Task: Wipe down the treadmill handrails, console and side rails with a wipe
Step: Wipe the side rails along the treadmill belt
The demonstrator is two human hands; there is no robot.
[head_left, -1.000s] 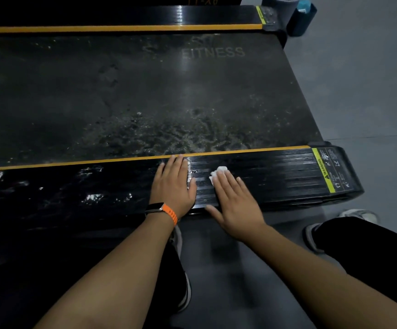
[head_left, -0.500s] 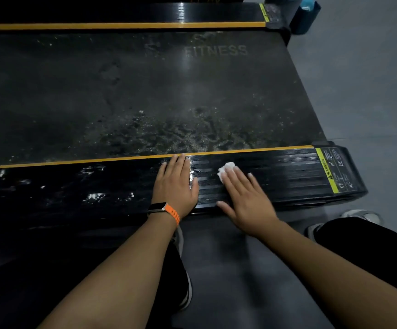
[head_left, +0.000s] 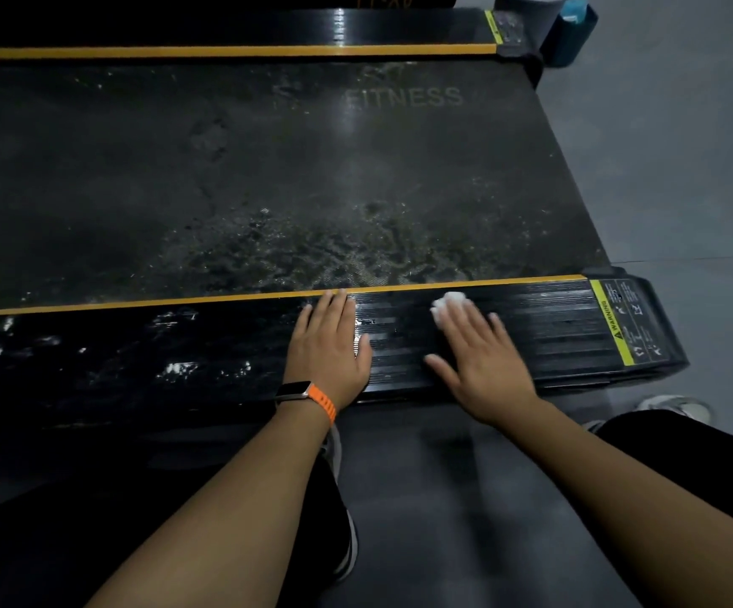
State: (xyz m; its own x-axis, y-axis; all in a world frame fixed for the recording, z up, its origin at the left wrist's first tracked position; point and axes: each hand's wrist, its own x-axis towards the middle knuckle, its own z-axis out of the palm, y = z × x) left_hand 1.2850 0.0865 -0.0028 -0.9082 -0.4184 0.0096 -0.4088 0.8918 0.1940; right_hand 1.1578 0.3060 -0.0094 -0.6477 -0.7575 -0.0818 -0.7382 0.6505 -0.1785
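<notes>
- The right grip (head_left: 483, 362) is pressing the white wipe (head_left: 450, 302) under straight fingertips onto the near side rail (head_left: 553, 326).
- The left grip (head_left: 327, 344) is lying flat just beside it, fingers straight, holding nothing.

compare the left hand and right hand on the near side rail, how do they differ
The left hand wears an orange-strapped watch; the right hand has a bare wrist. The right hand presses a white wipe to the side rail; the left hand shows none. Both lie flat on it.
</notes>
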